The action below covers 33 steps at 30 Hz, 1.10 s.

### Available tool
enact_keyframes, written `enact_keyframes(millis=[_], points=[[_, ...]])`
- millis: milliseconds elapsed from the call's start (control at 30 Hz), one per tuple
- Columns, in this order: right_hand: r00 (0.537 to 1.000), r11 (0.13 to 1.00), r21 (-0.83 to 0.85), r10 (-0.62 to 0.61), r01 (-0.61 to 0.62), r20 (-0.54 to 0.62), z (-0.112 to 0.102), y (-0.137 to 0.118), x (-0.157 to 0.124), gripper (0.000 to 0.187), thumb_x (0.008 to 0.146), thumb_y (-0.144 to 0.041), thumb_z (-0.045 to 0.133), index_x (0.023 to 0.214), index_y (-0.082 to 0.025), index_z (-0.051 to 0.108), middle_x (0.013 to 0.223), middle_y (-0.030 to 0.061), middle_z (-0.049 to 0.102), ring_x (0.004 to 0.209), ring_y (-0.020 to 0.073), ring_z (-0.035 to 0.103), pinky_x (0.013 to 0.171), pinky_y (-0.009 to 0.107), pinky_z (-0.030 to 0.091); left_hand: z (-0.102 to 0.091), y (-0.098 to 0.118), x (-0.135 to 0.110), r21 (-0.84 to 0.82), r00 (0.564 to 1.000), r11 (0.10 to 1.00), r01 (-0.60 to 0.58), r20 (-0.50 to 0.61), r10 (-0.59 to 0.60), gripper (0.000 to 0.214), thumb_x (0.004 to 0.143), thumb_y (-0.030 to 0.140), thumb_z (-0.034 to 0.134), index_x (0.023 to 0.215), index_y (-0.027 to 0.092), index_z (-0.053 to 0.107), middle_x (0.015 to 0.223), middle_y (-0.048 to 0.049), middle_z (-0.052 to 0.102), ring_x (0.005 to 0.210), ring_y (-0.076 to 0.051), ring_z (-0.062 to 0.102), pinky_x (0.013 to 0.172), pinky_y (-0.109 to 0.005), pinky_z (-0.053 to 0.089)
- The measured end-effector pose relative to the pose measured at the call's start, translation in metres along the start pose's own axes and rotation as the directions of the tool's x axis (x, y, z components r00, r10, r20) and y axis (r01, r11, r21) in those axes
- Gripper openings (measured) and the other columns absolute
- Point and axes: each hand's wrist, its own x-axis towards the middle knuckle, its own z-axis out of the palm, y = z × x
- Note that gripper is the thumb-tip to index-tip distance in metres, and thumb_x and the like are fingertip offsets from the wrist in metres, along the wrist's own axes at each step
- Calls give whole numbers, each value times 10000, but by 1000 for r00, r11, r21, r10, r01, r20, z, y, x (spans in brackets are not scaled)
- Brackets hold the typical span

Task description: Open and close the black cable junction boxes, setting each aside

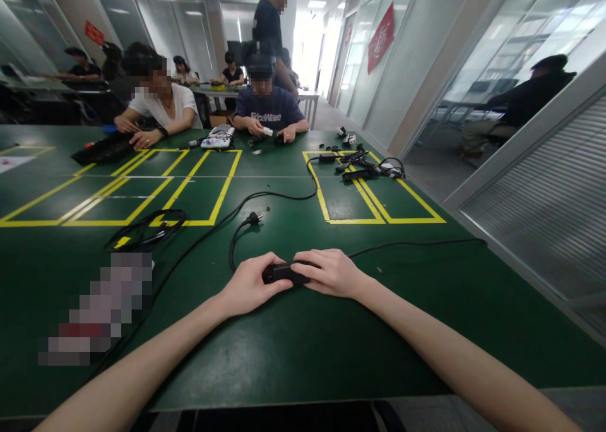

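Note:
A small black power adapter [285, 273] lies on the green table [293, 350] in front of me. My left hand [253, 285] grips its left end with curled fingers. My right hand [327, 272] covers its right end, fingers closed over it. A black cable runs from under my right hand toward the table's right edge. A second black cable with a plug [254, 218] curls just beyond my hands.
Yellow taped rectangles [222, 192] mark the table. A coil of black cable [146, 228] lies to the left, a pile of adapters and cables [364, 165] at the far right. Two people sit across the table; others sit behind. A glass wall borders the right side.

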Motion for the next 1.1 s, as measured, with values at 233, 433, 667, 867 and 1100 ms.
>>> enact_keyframes(millis=[233,433,667,867,1100], points=[[953,908,297,301,-295,28,3,-4,4,305,998,-368,651,1245,-197,701,1035,105,785,898,229,750,797,330,585,5,-17,2,272,970,940,-208,-69,235,339,894,484,774,1045,192,693,899,-48,733,840,-223,685,789,-343,531],[964,939,249,261,-239,-57,4,-5,2,301,1027,-388,612,1242,-203,713,1055,114,795,910,244,755,804,360,594,5,-18,4,299,966,931,-209,-85,244,319,944,494,715,1067,200,699,953,-56,738,886,-228,678,803,-351,534],[980,969,194,174,-152,-99,0,-7,10,301,1036,-361,599,1241,-154,677,1019,126,769,908,246,710,788,379,568,5,-17,4,270,967,939,-215,-76,243,273,970,467,675,1005,197,694,893,-46,713,846,-216,660,784,-340,529],[981,970,192,170,-150,-91,1,-7,10,245,1047,-322,574,1216,-172,671,989,104,759,872,230,687,783,370,549,5,-12,4,228,976,955,-192,-53,209,245,1001,412,623,1053,181,687,919,-59,715,863,-225,669,799,-344,549],[986,993,68,91,-101,141,-6,-9,10,417,1075,-344,495,1458,-186,542,1337,164,655,1152,258,647,931,409,554,3,-9,5,143,999,988,-54,0,54,292,1014,438,581,1090,184,705,985,-64,748,859,-208,684,786,-308,533]])
